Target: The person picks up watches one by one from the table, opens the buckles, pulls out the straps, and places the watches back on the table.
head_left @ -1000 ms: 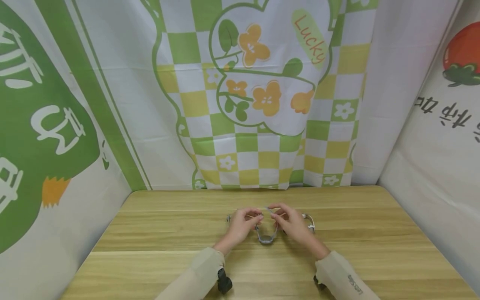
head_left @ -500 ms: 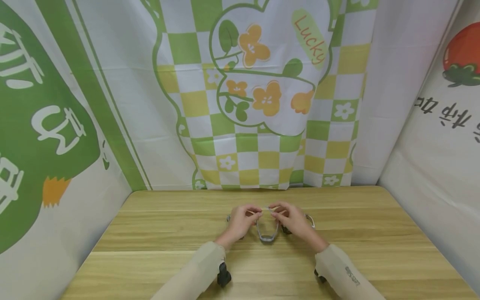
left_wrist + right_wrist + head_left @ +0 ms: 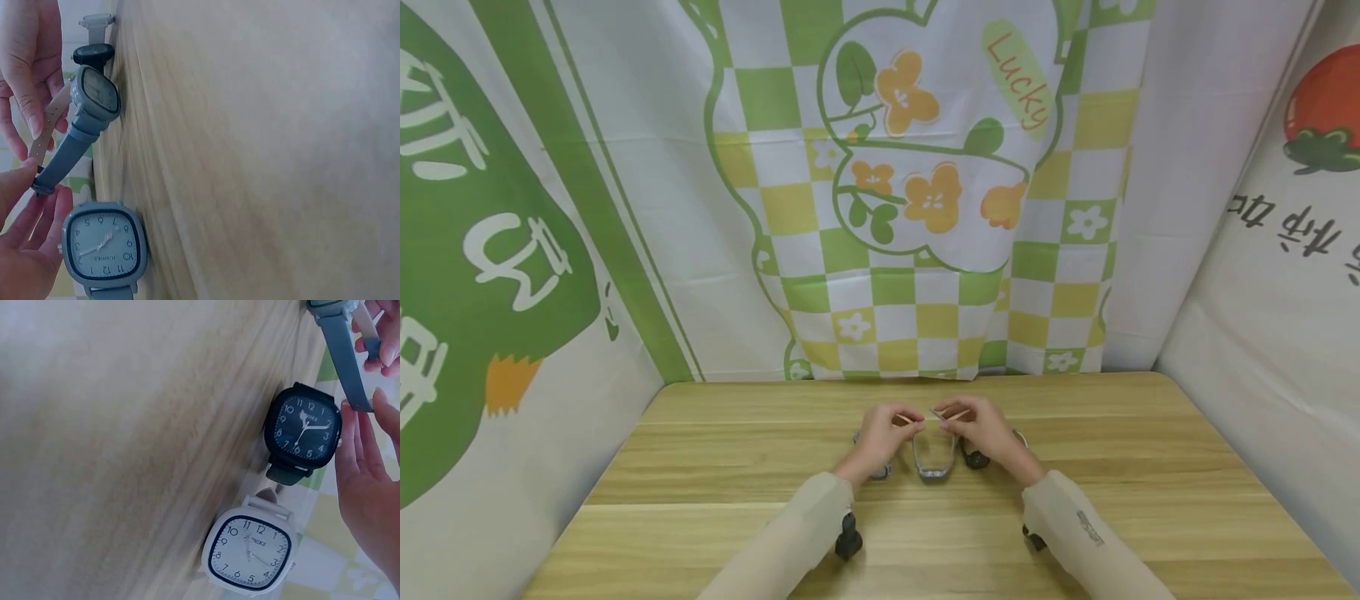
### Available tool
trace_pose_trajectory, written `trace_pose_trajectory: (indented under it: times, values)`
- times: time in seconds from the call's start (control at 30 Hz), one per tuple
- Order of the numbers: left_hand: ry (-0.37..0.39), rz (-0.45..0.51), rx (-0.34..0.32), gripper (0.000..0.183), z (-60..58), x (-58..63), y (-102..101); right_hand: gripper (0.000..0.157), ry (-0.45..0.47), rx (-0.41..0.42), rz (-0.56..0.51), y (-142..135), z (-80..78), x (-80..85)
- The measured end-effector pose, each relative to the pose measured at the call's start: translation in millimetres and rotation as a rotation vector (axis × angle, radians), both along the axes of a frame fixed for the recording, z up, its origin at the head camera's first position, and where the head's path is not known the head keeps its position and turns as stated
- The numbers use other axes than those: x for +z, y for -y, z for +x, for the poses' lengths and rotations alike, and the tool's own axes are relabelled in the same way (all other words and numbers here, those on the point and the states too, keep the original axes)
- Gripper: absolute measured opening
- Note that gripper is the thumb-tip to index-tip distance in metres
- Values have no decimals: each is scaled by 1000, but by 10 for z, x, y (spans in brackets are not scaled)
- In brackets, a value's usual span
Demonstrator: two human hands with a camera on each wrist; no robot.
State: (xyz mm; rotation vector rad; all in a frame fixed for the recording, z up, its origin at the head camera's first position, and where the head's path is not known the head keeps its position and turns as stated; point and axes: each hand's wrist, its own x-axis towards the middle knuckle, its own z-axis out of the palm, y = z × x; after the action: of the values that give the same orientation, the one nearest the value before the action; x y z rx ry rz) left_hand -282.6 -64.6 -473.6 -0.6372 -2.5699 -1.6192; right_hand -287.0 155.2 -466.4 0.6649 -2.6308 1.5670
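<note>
A blue-grey wristwatch (image 3: 934, 473) is held up between my two hands, its case lowest and its strap rising on both sides. My left hand (image 3: 880, 435) pinches the buckle end of the strap (image 3: 62, 162) between thumb and fingers. The other strap end is pinched by my right hand (image 3: 988, 429), and a gap shows between the two ends. Close to my left hand stands another blue-grey square watch (image 3: 105, 240), partly covered in the head view. Beside my right hand is a black square watch (image 3: 304, 428), and past it a white square watch (image 3: 250, 553).
The watches are on a wooden table (image 3: 715, 467), in a row near its far side. Behind the table hangs a green and yellow checked cloth (image 3: 895, 292). Printed white cloth walls (image 3: 1247, 333) border the left and right sides.
Both hands have lifted slightly, and the held watch's case has risen a little. The strap ends, close together half a second ago, stand apart now. More of the black watch shows beside the right hand.
</note>
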Motion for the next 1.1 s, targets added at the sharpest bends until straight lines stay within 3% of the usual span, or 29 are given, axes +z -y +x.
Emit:
trace_pose_trajectory:
  times: [0.13,0.37,0.87,1.1]
  values:
    - [-42,-27,4,11,-67,-23,3,20,26,-3,-16,-6,-65,-28]
    - [-92,-66,-4,8,-143,-33,12,17,-10,25,1,12,-156,-57]
    - [36,-46,-40,14,-250,-68,79,17,5,27,31,7,-247,-122]
    - [38,-44,-44,15,-260,-83,98,16,6,25,40,0,-253,-126]
